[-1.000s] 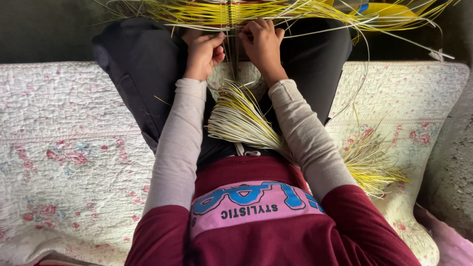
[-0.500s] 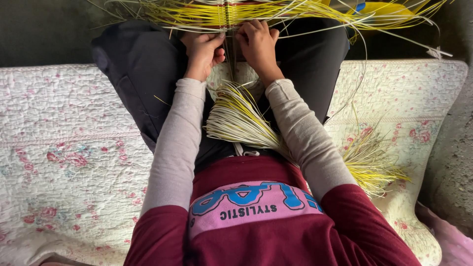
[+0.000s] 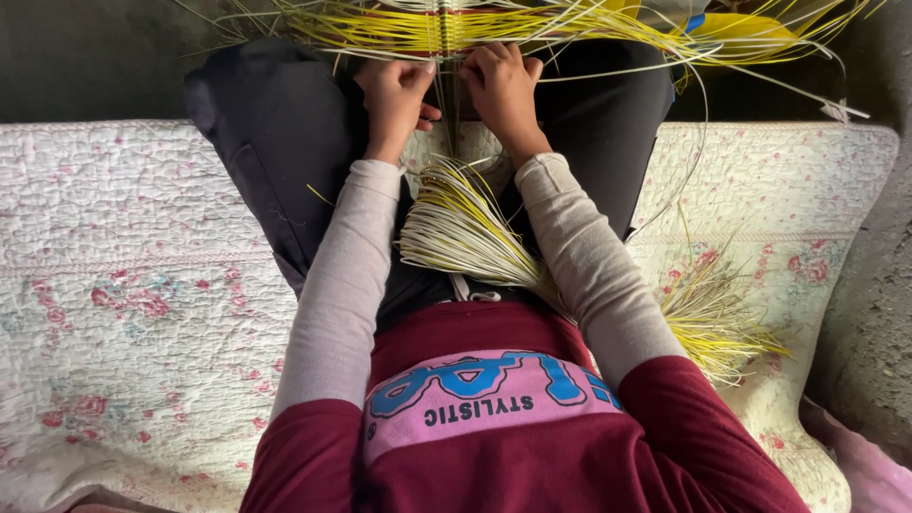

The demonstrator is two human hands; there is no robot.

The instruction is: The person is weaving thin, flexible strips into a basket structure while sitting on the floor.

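A white quilted mat point(image 3: 142, 285) with small pink flower prints spreads from nine o'clock across to three o'clock. Beyond it, toward eleven o'clock, lies a dark, dim floor point(image 3: 85, 66). At four o'clock a rough grey concrete surface point(image 3: 869, 323) borders the mat, with pink cloth point(image 3: 869, 470) at five o'clock.

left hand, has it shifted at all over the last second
No. The left hand keeps the same spot by the woven yellow strips, above the quilt's edge.
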